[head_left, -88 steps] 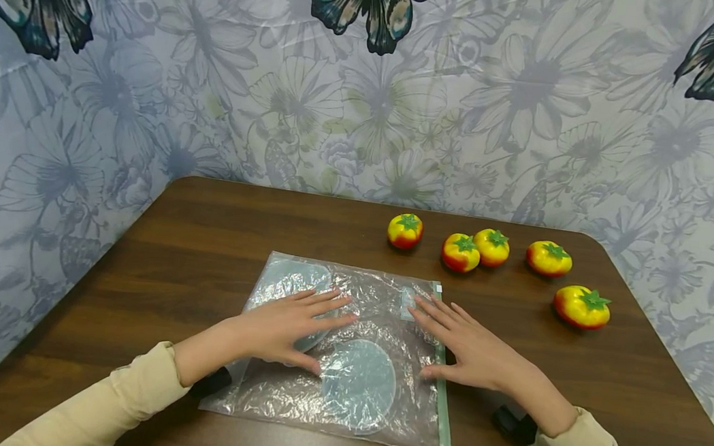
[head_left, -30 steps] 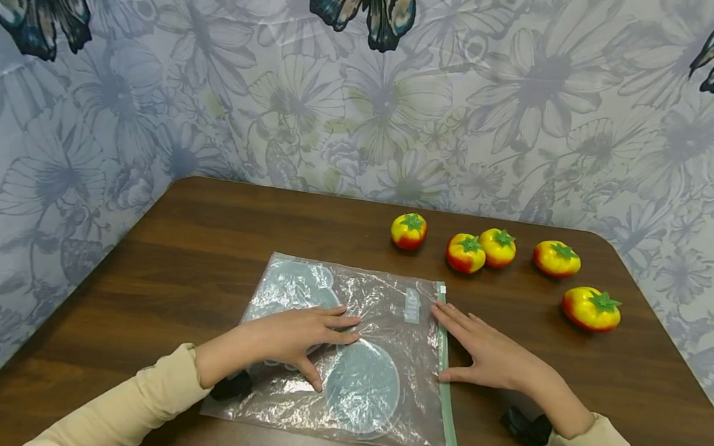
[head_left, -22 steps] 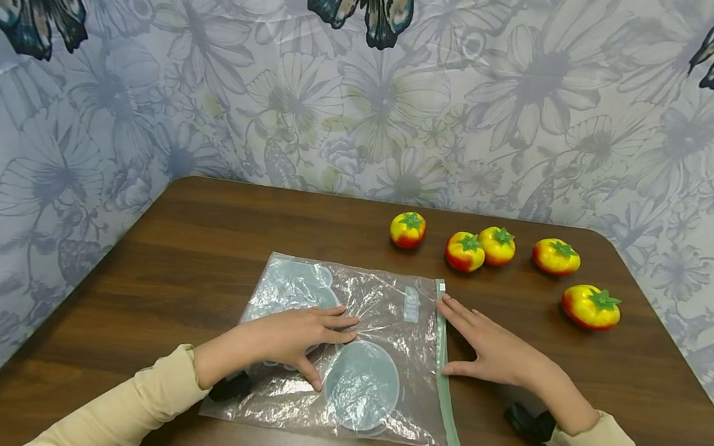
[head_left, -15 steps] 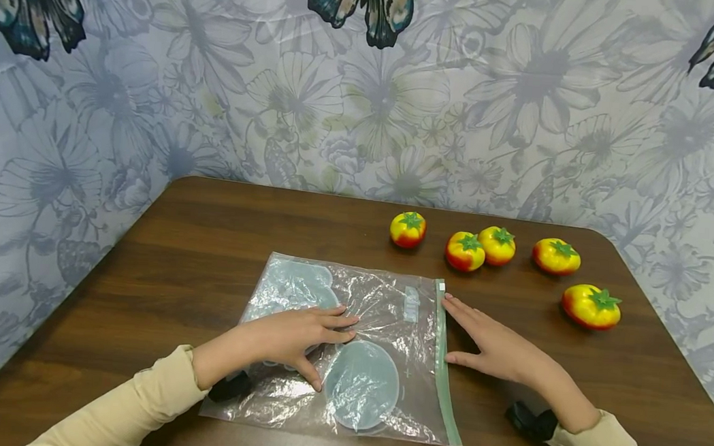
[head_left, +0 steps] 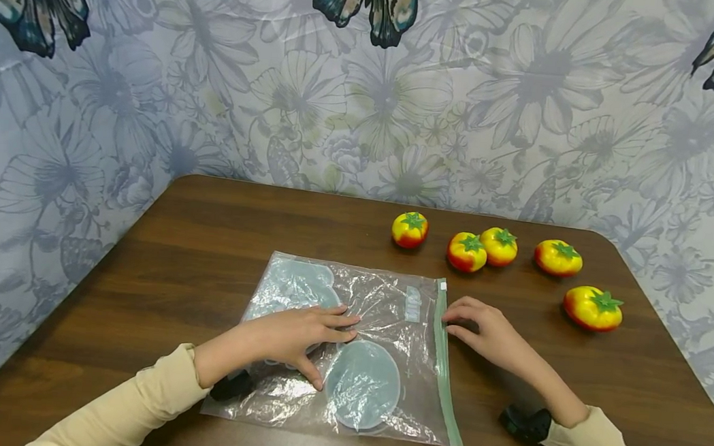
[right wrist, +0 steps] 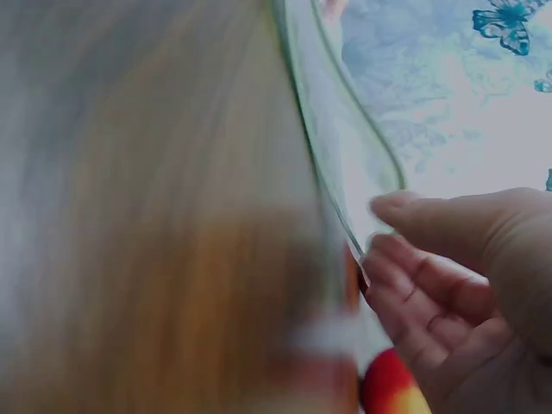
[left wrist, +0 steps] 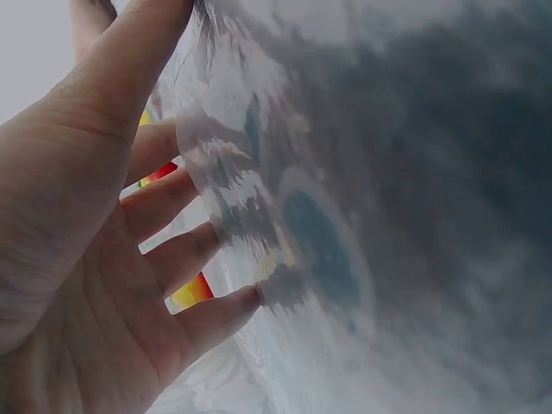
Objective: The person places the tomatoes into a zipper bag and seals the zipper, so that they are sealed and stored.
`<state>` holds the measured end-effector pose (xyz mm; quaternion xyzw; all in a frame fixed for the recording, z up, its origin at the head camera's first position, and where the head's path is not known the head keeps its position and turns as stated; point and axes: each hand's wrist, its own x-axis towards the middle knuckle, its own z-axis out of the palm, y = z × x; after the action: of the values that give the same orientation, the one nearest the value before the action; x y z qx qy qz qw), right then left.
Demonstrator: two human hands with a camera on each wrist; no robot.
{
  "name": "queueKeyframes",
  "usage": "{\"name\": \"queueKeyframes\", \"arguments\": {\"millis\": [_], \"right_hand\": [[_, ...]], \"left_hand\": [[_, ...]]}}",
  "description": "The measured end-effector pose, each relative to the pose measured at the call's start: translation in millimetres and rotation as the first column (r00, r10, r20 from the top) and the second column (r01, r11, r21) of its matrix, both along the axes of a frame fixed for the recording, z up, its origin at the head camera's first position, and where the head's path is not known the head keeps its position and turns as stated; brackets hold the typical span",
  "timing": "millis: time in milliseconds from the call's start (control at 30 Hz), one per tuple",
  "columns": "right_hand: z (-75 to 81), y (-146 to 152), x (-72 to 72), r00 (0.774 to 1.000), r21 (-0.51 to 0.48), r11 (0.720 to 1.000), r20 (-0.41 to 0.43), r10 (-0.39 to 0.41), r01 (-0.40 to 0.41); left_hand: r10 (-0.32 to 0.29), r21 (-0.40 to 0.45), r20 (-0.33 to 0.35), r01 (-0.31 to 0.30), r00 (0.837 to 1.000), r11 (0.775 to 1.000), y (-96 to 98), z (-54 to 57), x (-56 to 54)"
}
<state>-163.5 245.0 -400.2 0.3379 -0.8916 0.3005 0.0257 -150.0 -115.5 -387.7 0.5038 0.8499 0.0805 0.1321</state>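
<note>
Bag (head_left: 418, 363) lay on table (head_left: 209, 227), green edge (head_left: 444, 375) running near-to-far just left of right hand (head_left: 492, 335), the nearer one; right fingers bent, pinch unclear. Left hand (head_left: 295, 337) spread on bag.

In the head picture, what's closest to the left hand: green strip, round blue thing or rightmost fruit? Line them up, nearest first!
From the left hand:
1. Round blue thing, just to its right.
2. Green strip, along the right edge of the bag.
3. Rightmost fruit, off right, beyond the bag.

Pale floral backdrop (head_left: 363, 121), butterflies (head_left: 385, 10); brown wooden table (head_left: 208, 241).
</note>
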Motion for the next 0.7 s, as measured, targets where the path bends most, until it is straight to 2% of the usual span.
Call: {"name": "queueKeyframes", "arguments": {"millis": [167,300,467,567,700], "right_hand": [[-3.1,-6,-4.6,0.992,-0.116,0.992,0.106,0.063,-0.051],[-3.4,-10,-6.4,0.97,-0.136,0.99,0.234,0.072,-0.041],[-7.4,-8,-10.1,0.937,-0.201,0.979,0.331,0.108,-0.041],[-10.5,-6,-12.9,0.902,-0.274,0.961,0.402,0.159,-0.047],[-11.6,-5,-14.2,0.837,-0.35,0.936,0.502,0.216,-0.031]], "left_hand": [[0.008,-0.002,0.007,-0.008,1.0,1.0,0.0,-0.3,-0.1],[0.013,-0.006,0.009,-0.013,1.0,1.0,-0.1,-0.2,-0.2],[0.018,-0.006,0.012,-0.018,1.0,1.0,-0.2,0.4,-0.2],[0.022,-0.007,0.018,-0.021,1.0,1.0,-0.2,0.0,-0.3],[0.026,-0.007,0.023,-0.026,0.999,1.0,-0.1,-0.2,-0.3]]}}
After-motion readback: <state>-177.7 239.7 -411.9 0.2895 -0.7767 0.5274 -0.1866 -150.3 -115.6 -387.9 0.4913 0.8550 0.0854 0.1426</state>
